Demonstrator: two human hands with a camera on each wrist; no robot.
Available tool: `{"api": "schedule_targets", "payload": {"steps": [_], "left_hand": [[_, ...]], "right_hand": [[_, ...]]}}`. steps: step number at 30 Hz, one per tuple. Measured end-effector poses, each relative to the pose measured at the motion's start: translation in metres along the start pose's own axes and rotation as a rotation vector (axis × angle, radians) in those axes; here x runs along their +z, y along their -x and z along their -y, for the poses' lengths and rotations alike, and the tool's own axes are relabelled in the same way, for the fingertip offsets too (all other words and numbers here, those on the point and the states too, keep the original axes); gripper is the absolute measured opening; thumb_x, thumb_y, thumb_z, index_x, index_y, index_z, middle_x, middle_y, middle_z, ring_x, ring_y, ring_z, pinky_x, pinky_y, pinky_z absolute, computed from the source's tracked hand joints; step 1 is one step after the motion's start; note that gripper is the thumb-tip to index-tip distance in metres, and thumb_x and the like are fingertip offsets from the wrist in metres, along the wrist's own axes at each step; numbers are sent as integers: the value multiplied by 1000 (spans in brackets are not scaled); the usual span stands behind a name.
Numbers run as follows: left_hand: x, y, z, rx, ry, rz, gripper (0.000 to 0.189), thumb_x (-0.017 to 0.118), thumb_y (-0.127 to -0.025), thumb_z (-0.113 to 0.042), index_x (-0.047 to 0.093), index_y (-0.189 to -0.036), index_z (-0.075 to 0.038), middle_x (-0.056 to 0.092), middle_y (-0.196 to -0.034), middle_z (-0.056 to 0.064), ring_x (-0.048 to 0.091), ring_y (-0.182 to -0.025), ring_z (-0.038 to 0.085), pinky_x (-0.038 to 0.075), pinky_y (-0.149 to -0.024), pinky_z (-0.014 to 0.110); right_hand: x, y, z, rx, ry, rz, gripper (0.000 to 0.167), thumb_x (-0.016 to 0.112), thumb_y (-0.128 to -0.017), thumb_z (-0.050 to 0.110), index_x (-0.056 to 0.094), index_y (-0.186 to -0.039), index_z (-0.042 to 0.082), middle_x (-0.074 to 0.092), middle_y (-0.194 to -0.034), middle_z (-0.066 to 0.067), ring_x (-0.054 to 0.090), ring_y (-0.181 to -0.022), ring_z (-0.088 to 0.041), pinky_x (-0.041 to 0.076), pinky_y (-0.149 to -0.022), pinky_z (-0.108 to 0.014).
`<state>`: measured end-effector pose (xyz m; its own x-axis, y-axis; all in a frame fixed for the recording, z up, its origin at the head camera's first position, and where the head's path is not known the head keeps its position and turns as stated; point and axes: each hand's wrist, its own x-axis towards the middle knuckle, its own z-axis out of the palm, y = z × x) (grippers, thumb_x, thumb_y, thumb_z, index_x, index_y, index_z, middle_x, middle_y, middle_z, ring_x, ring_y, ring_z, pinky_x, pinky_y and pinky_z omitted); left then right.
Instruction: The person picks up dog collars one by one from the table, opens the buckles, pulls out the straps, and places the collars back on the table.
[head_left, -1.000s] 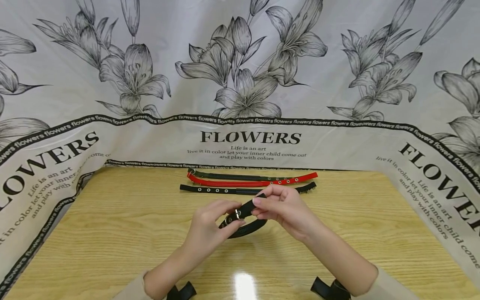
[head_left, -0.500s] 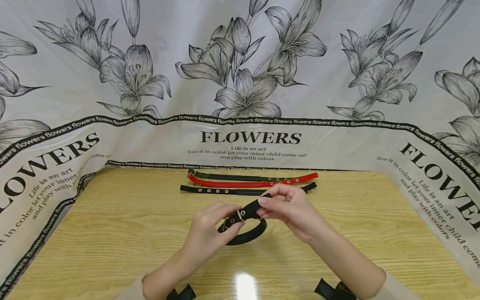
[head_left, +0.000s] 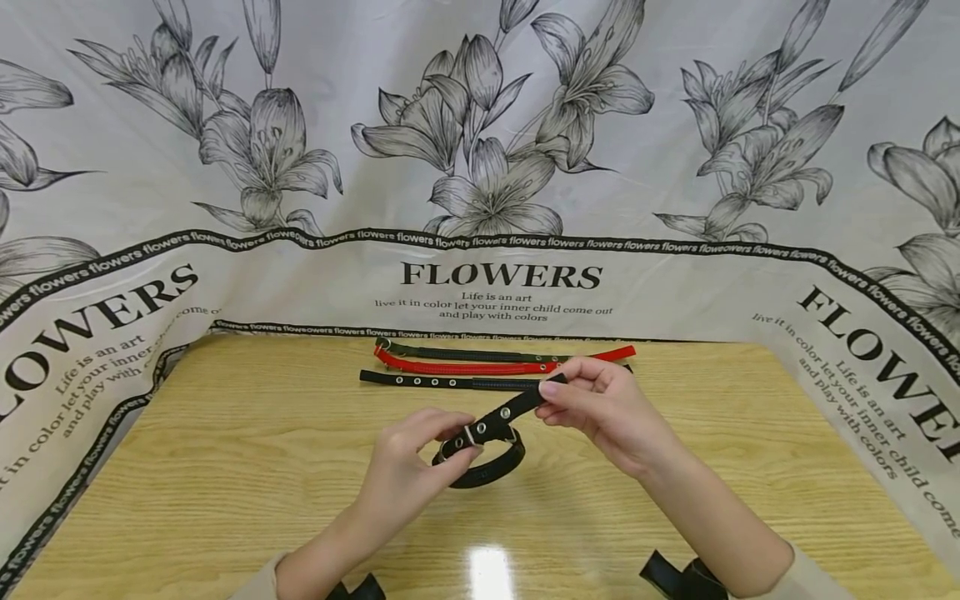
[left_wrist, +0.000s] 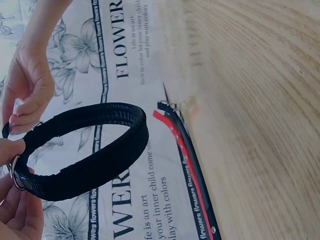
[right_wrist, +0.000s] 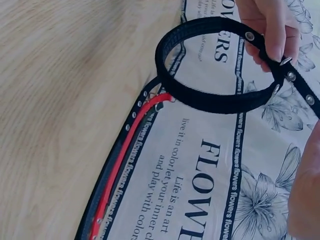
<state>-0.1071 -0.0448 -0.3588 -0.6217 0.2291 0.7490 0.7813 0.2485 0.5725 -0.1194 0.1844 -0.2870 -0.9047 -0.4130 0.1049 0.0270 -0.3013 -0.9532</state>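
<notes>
A black pet collar (head_left: 491, 473) with metal eyelets is looped round above the table, its strap running through a metal buckle (head_left: 470, 433). My left hand (head_left: 414, 458) pinches it at the buckle between thumb and fingers. With thumb and fingertips, my right hand (head_left: 603, 408) grips the strap's free end, up and to the right of the buckle. Two eyelets show on the strap between buckle and right hand. In the right wrist view the collar (right_wrist: 210, 102) forms a wide closed ring; the left wrist view shows the ring's padded inner lining (left_wrist: 107, 112).
Behind the hands lie a red collar (head_left: 465, 367), a dark green collar (head_left: 480, 355) and another black collar (head_left: 420, 381), stretched out side by side on the wooden table (head_left: 247, 467). A flower-printed cloth (head_left: 315, 292) rises at the back and sides.
My right hand has moved up and to the right, drawing more strap through the buckle, so more eyelets show past it. My left hand has stayed nearly in place.
</notes>
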Motion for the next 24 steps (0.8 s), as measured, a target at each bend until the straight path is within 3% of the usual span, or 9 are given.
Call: {"api": "schedule_targets", "payload": {"steps": [2,4,8,11,17,24], "left_hand": [[-1,0,-1,-44,33,9,27,79,-70,0,70,-95,-4,69,-90,1,62,-76,10,53,-68,22],[-2,0,-3,-130,73,18,26,78,-72,-2,71,-97,-5,69,-89,0,62,-77,10,54,-68,24],[-4,-3,-7,-370,163,29,26,78,-75,-10,71,-100,-9,68,-87,-4,63,-81,11,55,-71,27],[-5,-5,-8,-483,206,28,26,78,-76,-13,71,-102,-11,67,-87,-3,63,-82,13,55,-72,28],[-5,-5,-6,-535,235,28,27,77,-77,-13,70,-103,-10,67,-89,0,63,-84,15,55,-72,28],[-5,-5,-3,-559,275,57,29,76,-78,-11,69,-106,-8,66,-94,3,62,-88,17,55,-74,27]], "right_hand": [[-3,-1,-1,11,30,17,9,62,-87,-2,63,-87,6,69,-81,-6,68,-73,-17,55,-73,-29],[-7,-2,-3,22,115,31,9,62,-87,-1,63,-93,5,69,-86,-6,68,-78,-17,55,-76,-30],[-14,-4,-14,51,408,66,27,68,-84,6,61,-108,-4,67,-99,-9,65,-91,-20,53,-80,-31],[-16,-4,-26,72,571,108,40,71,-82,12,59,-115,-8,64,-106,-14,62,-95,-23,53,-79,-31],[-13,-3,-39,81,692,87,37,73,-81,16,63,-110,-6,64,-99,-13,62,-86,-24,54,-72,-29],[-12,-1,-38,39,708,59,35,74,-80,13,65,-107,-8,65,-97,-13,60,-86,-22,54,-74,-27]]}}
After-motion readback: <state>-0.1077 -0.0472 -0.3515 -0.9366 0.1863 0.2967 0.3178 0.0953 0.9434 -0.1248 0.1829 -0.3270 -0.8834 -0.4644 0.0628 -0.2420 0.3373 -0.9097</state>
